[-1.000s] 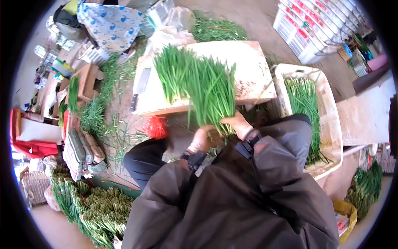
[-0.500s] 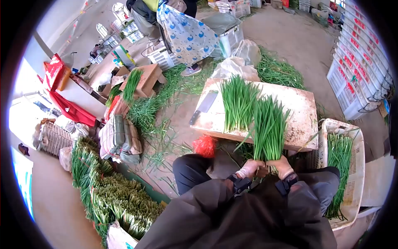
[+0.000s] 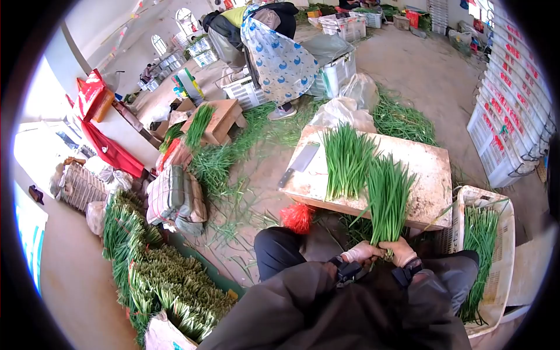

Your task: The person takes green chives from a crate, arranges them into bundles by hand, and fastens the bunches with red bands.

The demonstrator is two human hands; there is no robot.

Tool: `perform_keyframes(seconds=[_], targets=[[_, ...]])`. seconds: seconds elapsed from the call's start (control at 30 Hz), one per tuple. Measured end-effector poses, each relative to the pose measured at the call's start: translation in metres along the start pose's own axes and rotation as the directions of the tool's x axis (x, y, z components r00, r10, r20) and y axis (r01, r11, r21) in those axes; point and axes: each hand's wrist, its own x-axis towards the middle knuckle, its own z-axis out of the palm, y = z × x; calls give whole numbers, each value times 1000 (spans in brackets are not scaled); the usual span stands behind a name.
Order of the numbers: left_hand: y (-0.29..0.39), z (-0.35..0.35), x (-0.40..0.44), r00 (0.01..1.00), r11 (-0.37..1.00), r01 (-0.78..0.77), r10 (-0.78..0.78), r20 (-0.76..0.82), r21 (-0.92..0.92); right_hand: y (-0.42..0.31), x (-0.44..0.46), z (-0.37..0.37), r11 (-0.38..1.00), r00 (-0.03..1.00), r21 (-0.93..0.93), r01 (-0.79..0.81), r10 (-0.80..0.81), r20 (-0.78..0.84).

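Note:
In front of my body, a bunch of garlic chives (image 3: 389, 195) stands with its leaves pointing away from me, over the near edge of a worn cutting board (image 3: 429, 166). My right hand (image 3: 400, 252) is closed around the stem ends. Pressed close beside it, my left hand (image 3: 363, 252) has its fingers curled at the same stems; part of its grip is hidden. A second bunch of chives (image 3: 348, 160) lies on the board just beyond. To its left rests a cleaver (image 3: 302, 161) with a dark handle.
At my right stands a white crate (image 3: 508, 256) holding chives. Red string (image 3: 297, 218) sits by my left knee. Many tied bundles (image 3: 175, 274) are stacked at my left. Loose leaves litter the floor. A person (image 3: 277, 55) bends over crates ahead; stacked crates (image 3: 507, 111) rise at right.
The view has tilted up slightly, so the scene sits lower and further right. My hands have come closer together, and the chives between them are gathered into a tighter bunch.

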Motion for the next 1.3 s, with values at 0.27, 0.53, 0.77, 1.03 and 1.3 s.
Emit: perform_keyframes(seconds=[0.27, 0.53, 0.77, 1.03, 1.3], targets=[[0, -5, 0, 999, 998, -47, 47, 17, 45, 6, -1, 4, 994, 996, 91, -64, 58, 62], [17, 2, -26, 989, 963, -148, 148, -13, -224, -2, -10, -11, 826, 932, -433, 361, -306, 194], [8, -3, -15, 970, 945, -201, 154, -189, -257, -17, -11, -1, 993, 997, 117, 22, -13, -70], [-30, 5, 29, 904, 960, -277, 247, -349, -40, 8, 11, -13, 989, 996, -126, 74, -69, 50], [-24, 14, 45, 998, 805, -55, 69, 1, -591, -4, -2, 2, 987, 996, -133, 88, -91, -17]])
